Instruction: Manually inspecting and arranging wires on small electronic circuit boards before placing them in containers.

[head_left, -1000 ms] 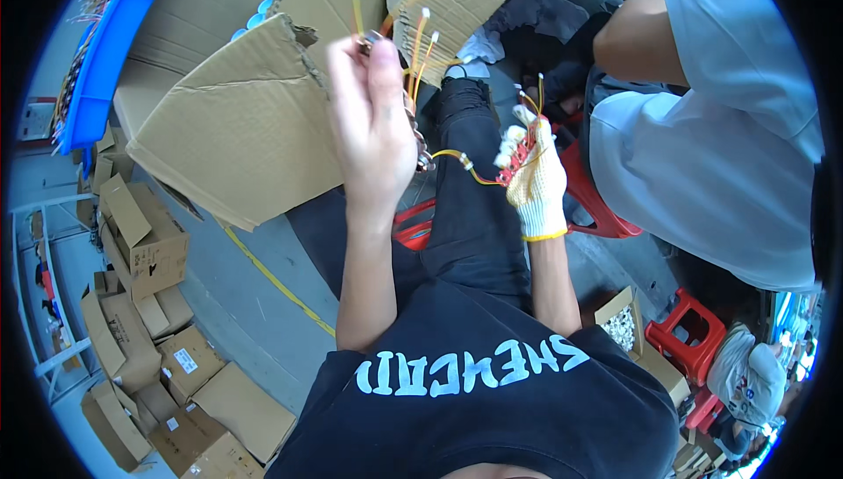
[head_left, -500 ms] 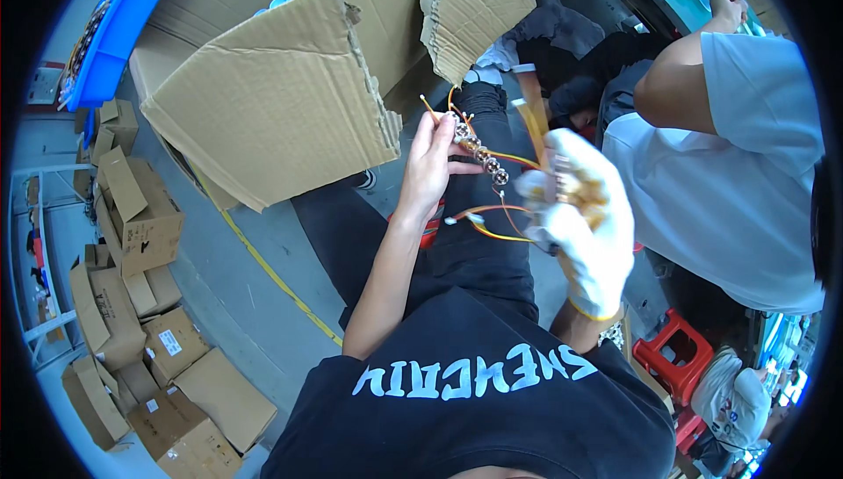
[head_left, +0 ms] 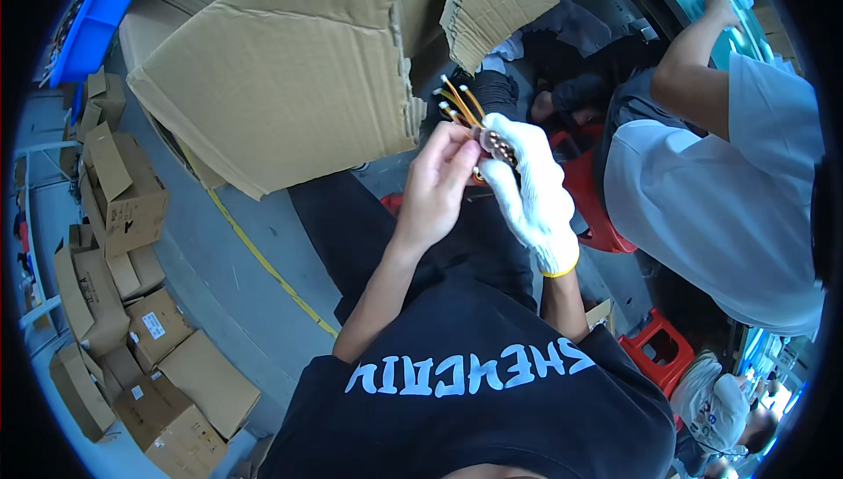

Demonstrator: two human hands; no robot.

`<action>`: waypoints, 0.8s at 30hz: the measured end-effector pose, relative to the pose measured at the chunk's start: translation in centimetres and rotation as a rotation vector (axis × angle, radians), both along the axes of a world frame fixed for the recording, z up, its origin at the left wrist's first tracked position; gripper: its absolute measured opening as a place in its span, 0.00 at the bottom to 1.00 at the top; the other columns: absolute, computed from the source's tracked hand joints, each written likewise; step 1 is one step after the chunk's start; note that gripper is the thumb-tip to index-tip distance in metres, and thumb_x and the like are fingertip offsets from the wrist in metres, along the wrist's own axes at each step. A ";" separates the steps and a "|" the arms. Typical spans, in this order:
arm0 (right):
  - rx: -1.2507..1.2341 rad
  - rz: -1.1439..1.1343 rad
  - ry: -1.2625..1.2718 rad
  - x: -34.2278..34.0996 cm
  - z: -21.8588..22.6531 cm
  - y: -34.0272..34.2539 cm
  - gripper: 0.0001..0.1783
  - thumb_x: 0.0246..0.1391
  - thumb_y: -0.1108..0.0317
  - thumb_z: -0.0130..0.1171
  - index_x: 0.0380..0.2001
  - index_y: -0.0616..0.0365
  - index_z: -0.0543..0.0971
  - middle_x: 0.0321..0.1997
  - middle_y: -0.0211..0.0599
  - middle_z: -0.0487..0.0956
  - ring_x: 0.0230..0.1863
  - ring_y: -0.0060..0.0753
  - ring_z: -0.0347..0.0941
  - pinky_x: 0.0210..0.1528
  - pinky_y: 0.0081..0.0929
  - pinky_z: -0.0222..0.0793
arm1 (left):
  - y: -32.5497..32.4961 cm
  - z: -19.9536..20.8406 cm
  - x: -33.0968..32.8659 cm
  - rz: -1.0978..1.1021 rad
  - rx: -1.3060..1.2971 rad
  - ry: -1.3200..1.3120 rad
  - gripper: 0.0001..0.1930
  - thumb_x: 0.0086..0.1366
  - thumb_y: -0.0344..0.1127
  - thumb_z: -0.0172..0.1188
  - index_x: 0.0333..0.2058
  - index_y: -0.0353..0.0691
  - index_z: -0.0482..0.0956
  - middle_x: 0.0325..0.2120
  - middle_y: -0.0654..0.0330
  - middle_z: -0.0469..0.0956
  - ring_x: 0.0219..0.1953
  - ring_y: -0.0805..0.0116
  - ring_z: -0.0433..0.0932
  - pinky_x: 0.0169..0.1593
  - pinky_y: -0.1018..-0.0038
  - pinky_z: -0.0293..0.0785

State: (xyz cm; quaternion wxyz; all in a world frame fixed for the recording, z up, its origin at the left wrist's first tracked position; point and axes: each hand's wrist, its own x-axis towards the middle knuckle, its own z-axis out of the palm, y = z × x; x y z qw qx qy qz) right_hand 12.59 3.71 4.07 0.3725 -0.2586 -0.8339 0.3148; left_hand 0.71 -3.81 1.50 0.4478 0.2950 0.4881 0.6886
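1. Gripping noted: bare left hand (head_left: pixel 436 187) pinches the wire harness (head_left: pixel 477 107); gloved right hand (head_left: pixel 540 191) closes around its metallic beads (head_left: pixel 499 144), apparently steadying it.
2. Harness held above the lap, beside the cardboard flap's (head_left: pixel 281 84) torn right edge.
3. Grey floor (head_left: pixel 294 211) bears yellow line (head_left: pixel 272 273), cartons (head_left: pixel 136 202) at left.
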 end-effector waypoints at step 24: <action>0.277 0.114 -0.357 1.9 1.2 0.0 0.23 0.43 0.64 0.65 0.45 0.59 0.75 0.29 0.38 0.77 0.28 0.38 0.75 0.30 0.30 0.69 | -1.6 3.2 -0.8 -0.123 -0.132 0.372 0.11 0.66 0.35 0.55 0.36 0.31 0.74 0.27 0.60 0.73 0.25 0.78 0.73 0.31 0.82 0.69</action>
